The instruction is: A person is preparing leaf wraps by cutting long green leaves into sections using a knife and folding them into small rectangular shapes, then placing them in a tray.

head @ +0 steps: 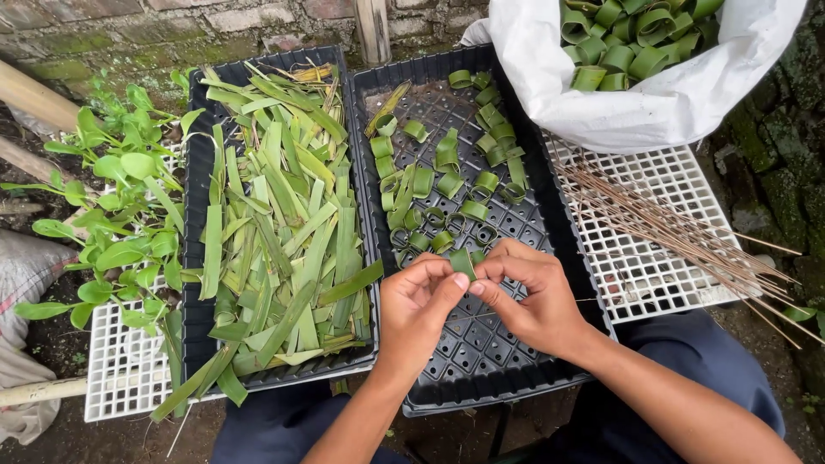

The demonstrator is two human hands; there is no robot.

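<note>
Leaf strip (462, 262): sitting between both grips, over the black tray (550, 215); long axis standing roughly upright.
Left hand (417, 308): pinching the strip's left edge.
Right hand (528, 296): pinching its right edge.

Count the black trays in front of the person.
2: the left black tray holds cut leaf strips; the right black tray, under both hands, holds leaf rings.
</note>
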